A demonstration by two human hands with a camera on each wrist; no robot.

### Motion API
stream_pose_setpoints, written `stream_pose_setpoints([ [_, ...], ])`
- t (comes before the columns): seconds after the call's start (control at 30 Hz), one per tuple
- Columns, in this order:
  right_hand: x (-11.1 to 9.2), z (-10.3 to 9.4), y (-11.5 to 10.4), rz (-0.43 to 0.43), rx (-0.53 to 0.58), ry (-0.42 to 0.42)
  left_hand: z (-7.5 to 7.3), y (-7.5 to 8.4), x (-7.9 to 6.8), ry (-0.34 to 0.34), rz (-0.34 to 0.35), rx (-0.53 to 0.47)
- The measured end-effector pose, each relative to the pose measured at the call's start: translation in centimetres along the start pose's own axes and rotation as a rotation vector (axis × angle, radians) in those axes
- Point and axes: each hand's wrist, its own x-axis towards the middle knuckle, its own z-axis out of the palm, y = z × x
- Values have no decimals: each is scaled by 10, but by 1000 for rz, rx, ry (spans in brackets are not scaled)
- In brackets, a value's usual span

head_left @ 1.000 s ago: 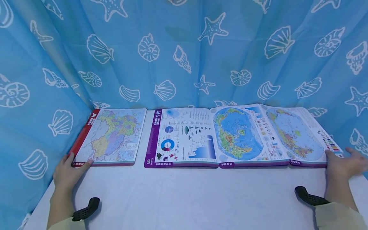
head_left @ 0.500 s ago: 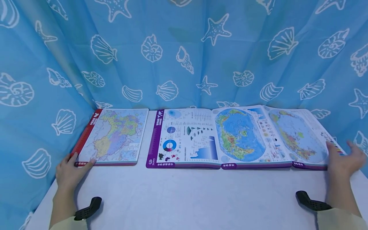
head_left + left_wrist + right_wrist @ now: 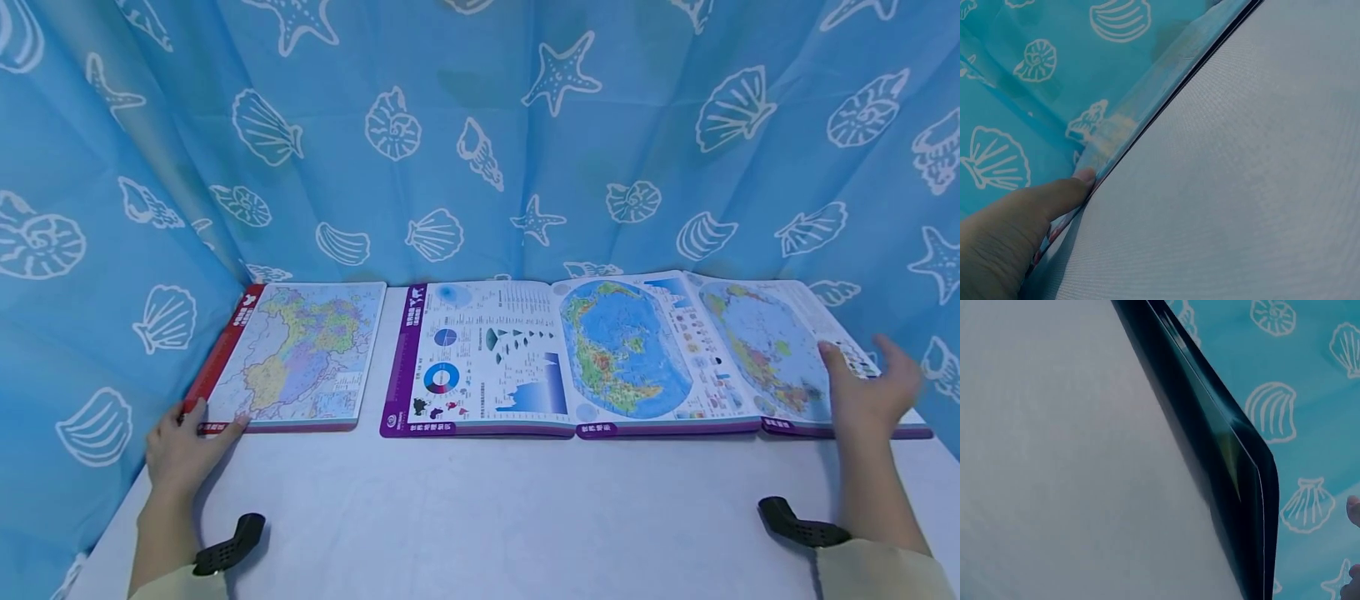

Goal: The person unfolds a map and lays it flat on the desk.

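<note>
A red-bordered folded map [image 3: 300, 354] lies at the left of the white table. My left hand [image 3: 183, 450] rests at its near-left corner, fingers by the red edge and thumb along the near edge; in the left wrist view the thumb [image 3: 1063, 197] touches that edge. To the right, a purple-bordered folding map [image 3: 517, 358] lies spread in several panels, creased between them. Above its rightmost panel, my right hand [image 3: 870, 392] is raised with thumb and fingers spread, holding nothing. The right wrist view shows the panel's dark edge [image 3: 1229, 450] and fingertips [image 3: 1352, 512].
A blue curtain [image 3: 450, 167] with white shells and starfish hangs directly behind the maps and along the left. The white table [image 3: 480, 517] extends in front of them. A narrow gap separates the two maps. Black devices [image 3: 802, 525] are worn on both wrists.
My right hand has moved left from the far-right end of the purple-bordered map to over its last panel, uncovering the right end. My left hand stays at the red-bordered map's corner.
</note>
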Motion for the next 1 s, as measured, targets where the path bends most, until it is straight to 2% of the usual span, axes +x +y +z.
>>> stream_pose_setpoints([
  [0.33, -21, 14, -35, -151, -35, -103, -1, -1, 0, 9, 3, -6],
  [0.5, -31, 25, -42, -261, -63, -117, 0, -1, -1, 17, 8, -25],
  [0.73, -44, 41, -51, -302, -29, -190, 2, -1, -3, 28, 10, -39],
  [1.0, -65, 57, -65, -440, 1, -225, 2, -1, -5, 43, 16, -29],
])
